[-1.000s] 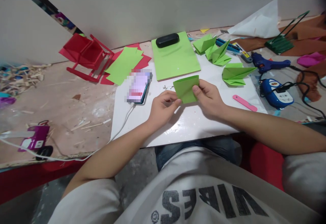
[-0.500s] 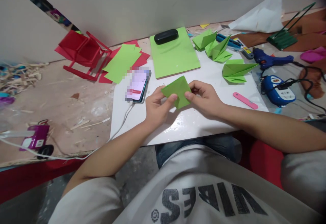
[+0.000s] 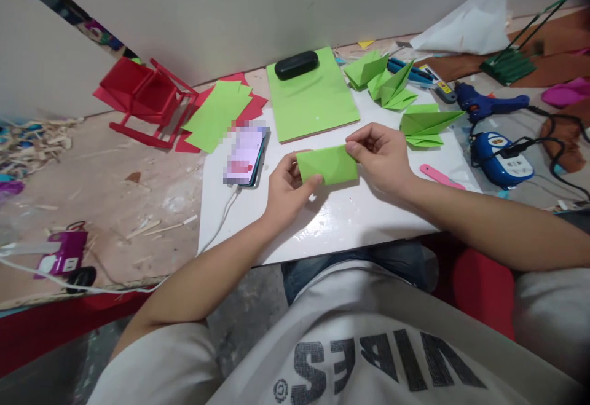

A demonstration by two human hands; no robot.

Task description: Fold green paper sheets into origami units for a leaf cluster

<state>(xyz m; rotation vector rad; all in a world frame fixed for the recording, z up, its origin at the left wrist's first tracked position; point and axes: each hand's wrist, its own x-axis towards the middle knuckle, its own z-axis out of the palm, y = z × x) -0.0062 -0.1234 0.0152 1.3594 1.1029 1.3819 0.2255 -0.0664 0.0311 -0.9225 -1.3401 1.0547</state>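
Note:
A folded piece of green paper [image 3: 328, 165] is held up above the white board [image 3: 332, 224], its long side running left to right. My left hand [image 3: 288, 190] grips its left end, thumb in front and fingers behind. At the top right corner, my right hand [image 3: 382, 156] pinches the paper between thumb and fingers. Several folded green paper pieces [image 3: 426, 125] stand on the board to the right, beyond my right hand. A pink folding cutter [image 3: 441, 176] lies by my right wrist.
A phone [image 3: 246, 156] on a white cable lies left of my hands. Behind are a green pad [image 3: 318, 107] bearing a black case [image 3: 296, 65], loose green sheets [image 3: 219, 113] and a red model chair [image 3: 147, 101]. To the right are a blue glue gun [image 3: 491, 105] and a blue power socket [image 3: 502, 159].
The green paper has turned from a diamond-like pose to a wide rectangle facing me. My right hand has moved right and up to its top corner.

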